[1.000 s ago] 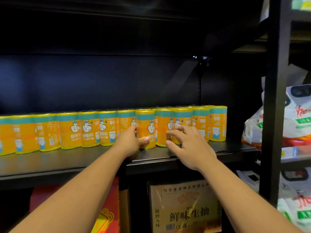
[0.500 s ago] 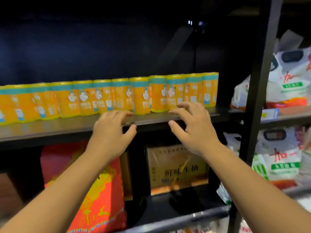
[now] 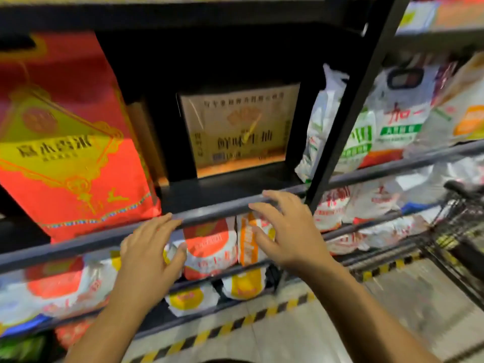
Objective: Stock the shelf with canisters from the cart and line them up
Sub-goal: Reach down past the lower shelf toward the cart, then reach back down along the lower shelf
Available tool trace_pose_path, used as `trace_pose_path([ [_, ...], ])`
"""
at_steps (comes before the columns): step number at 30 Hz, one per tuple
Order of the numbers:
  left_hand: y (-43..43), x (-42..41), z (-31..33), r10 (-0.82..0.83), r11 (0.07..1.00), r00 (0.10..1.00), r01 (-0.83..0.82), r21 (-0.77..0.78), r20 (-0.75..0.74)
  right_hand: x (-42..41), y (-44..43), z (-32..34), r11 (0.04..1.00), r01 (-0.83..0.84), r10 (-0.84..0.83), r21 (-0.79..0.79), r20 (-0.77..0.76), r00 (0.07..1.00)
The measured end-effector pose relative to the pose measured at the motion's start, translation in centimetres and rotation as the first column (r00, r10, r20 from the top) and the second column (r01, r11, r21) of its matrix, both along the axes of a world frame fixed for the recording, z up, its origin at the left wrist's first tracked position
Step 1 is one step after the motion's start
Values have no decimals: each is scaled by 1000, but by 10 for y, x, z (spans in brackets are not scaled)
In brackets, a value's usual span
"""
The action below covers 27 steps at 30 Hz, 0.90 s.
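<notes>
Canisters: lost from view above since the earlier frame; none counted now.
Red bag [image 3: 65, 153]: one, far left.
Left hand [image 3: 149, 250]: fingers relaxed, nothing held.
Carton [image 3: 238, 127]: one, far centre.
Right hand [image 3: 290, 234]: fingers spread, nothing held.
Cart [image 3: 453, 224]: one, right; contents unseen.
Handling: canisters judged light, stiff, smooth; best gripped round the body.

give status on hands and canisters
Left hand open, empty. Right hand open, empty, both by the grey metal shelf rail. No canisters in view. Black wire cart at far right, contents hidden.
</notes>
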<state>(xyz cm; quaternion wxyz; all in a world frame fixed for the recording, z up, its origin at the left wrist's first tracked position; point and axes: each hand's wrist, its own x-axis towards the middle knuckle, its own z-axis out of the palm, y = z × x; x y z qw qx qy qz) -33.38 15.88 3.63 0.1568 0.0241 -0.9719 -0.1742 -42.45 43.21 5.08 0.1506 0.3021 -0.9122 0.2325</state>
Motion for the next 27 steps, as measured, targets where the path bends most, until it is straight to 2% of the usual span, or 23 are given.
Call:
trace_pose_path([
  [4,4,28,-40,7,998,991,-15,57,134,29,7,-55,999,5,-13,50,150,989],
  [9,-6,64,-64,105,993,966,-117,34,237,60,6,-93,994,-86,51,73,391,919],
  [12,-7,88,-71,207,976,944,-219,17,255,74,-4,-110,983,-174,124,60,482,867],
  [16,-10,134,-81,322,931,872,-363,46,369,90,-31,-120,941,-338,258,38,565,784],
  [22,-29,199,-71,511,811,755,-582,59,412,118,-88,-97,803,-596,449,17,640,624],
  [27,-44,262,-62,655,652,602,-756,62,457,167,-148,-80,622,-780,576,65,637,512],
])
